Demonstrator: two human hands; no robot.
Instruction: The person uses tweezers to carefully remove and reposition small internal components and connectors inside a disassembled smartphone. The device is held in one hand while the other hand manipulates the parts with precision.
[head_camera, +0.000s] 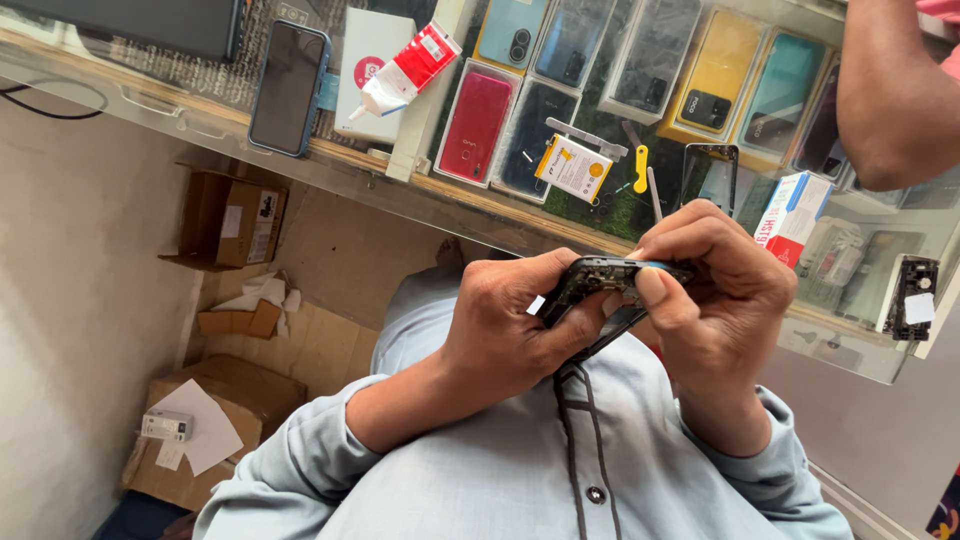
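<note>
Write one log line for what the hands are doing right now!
left hand: holds black phone frame | right hand: fingers pinch frame's top edge | behind: glass counter, battery, glue tube

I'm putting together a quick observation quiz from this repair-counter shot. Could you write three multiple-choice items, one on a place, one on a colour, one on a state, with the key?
1. Where does the phone battery lie?
A. On the glass counter
B. On the cardboard boxes
C. In the left hand

2. What colour is the small pry tool beside the battery?
A. Green
B. Yellow
C. White

3. How is the opened phone body being handled?
A. It lies untouched on the counter
B. One hand alone holds it
C. Both hands grip it

Key:
1 A, the battery rests flat on the counter glass above the boxed phones.
2 B, its handle shows plain yellow.
3 C, the left hand clasps one end while the right hand presses its fingers on the other.
</note>
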